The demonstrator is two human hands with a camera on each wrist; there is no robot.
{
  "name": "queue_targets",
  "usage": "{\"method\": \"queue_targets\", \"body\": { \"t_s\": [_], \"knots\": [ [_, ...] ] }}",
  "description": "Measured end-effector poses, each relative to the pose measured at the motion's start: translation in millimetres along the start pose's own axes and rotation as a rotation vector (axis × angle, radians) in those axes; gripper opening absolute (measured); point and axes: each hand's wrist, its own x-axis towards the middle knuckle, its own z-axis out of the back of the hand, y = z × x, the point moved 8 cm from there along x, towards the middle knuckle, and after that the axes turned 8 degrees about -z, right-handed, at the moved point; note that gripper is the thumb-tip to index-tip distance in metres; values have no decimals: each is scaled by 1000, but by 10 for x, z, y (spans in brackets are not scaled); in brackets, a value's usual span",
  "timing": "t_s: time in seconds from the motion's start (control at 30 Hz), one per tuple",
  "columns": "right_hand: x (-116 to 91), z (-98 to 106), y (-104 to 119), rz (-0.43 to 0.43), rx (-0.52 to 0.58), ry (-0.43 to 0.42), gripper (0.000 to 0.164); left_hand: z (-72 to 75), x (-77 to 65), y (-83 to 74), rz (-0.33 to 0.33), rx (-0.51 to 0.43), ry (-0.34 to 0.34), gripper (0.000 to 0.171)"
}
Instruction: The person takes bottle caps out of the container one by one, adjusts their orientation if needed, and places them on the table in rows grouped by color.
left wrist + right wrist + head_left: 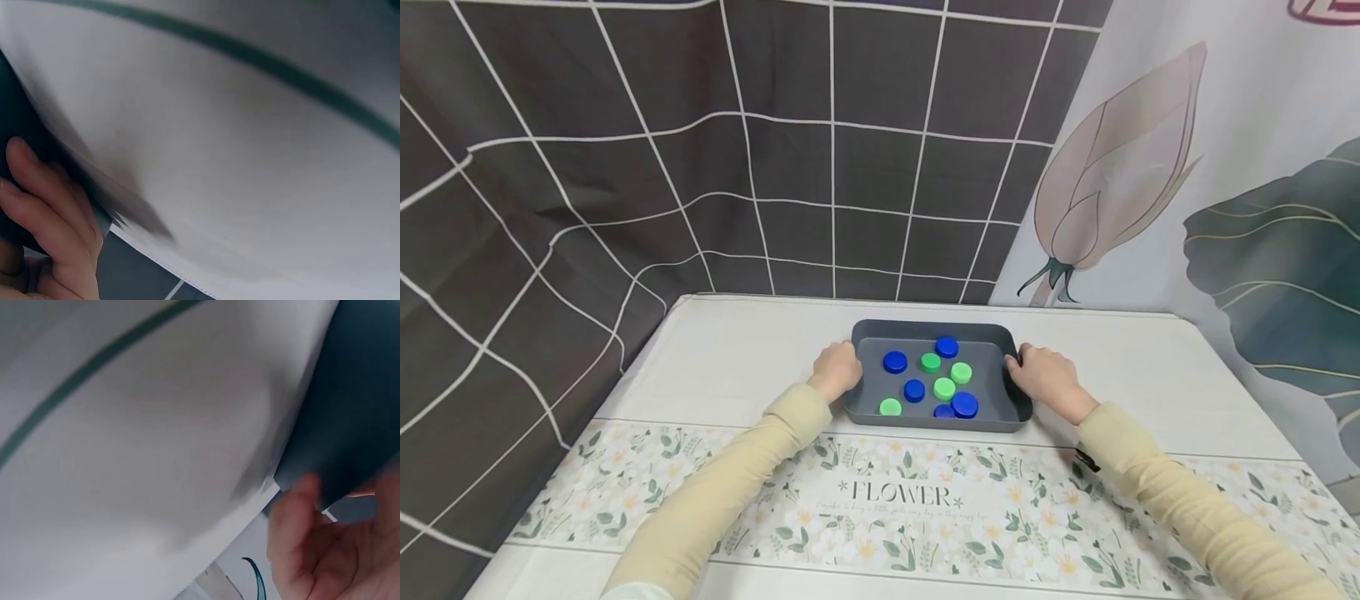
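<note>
A dark grey rectangular tray (925, 422) is held between my two hands near the far side of the table. Several round plastic caps lie in it, some blue, like the blue cap (965, 405), and some green, like the green cap (944, 388). My left hand (837, 370) grips the tray's left end; in the left wrist view its fingers (47, 219) press the outer wall. At the right end, my right hand (1047, 380) holds the wall with the thumb over the rim. The right wrist view shows curled fingers (290, 525) against the tray's outside.
A white tablecloth (760, 350) covers the table, with a floral band (895, 517) reading "FLOWER" across it. Behind hangs a dark curtain (790, 158) with white grid lines, meeting a pale flower-print curtain (1120, 283) on the right. A small black object (1086, 460) shows by the right sleeve.
</note>
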Motion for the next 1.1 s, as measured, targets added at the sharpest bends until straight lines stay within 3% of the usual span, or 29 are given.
{"method": "queue_targets", "body": {
  "t_s": [0.27, 0.63, 1.1],
  "knots": [
    [8, 147, -23, 47, 146, -89, 38, -3, -35, -5, -14, -37, -5, 23],
    [46, 254, 9, 124, 403, -110, 42, -19, -19, 15, -7, -44, -5, 25],
    [84, 249, 177, 217, 518, -103, 50, -42, 19, 37, 8, -23, -6, 30]
  ]
}}
